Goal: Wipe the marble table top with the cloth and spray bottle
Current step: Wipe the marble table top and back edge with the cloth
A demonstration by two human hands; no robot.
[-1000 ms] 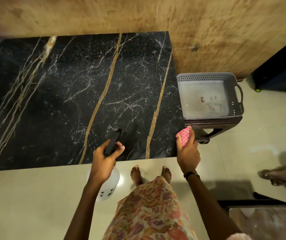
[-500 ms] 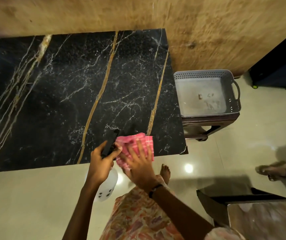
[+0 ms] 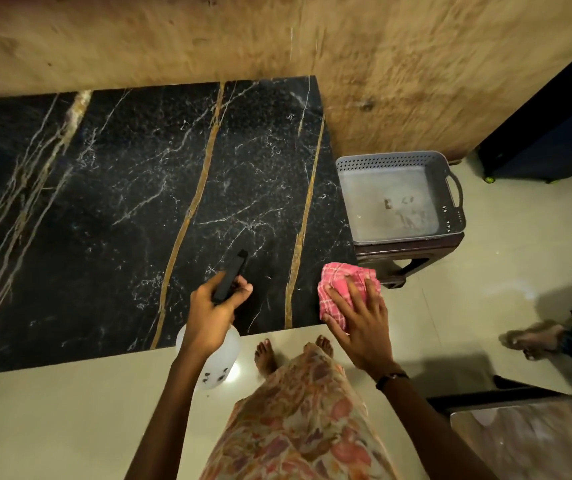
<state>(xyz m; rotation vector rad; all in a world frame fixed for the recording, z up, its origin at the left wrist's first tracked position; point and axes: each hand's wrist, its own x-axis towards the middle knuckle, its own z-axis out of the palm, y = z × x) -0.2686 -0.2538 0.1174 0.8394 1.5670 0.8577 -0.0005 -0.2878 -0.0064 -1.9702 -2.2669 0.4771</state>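
The black marble table top (image 3: 111,216) with gold and white veins fills the left and middle of the head view. My left hand (image 3: 210,311) grips a spray bottle (image 3: 220,358) by its black head, nozzle pointing over the marble; the white body hangs below the near edge. My right hand (image 3: 360,320) lies flat, fingers spread, on a crumpled pink checked cloth (image 3: 338,282) pressed at the table's near right corner.
A grey perforated plastic basket (image 3: 451,188) sits on a dark stool right of the table. A textured tan wall stands behind. Another person's sandalled foot (image 3: 534,336) is at the right. My bare feet stand on the pale tiled floor.
My right hand has swept the pink cloth from beside my left hand rightward to the table's near right corner. The left hand still holds the spray bottle in much the same place.
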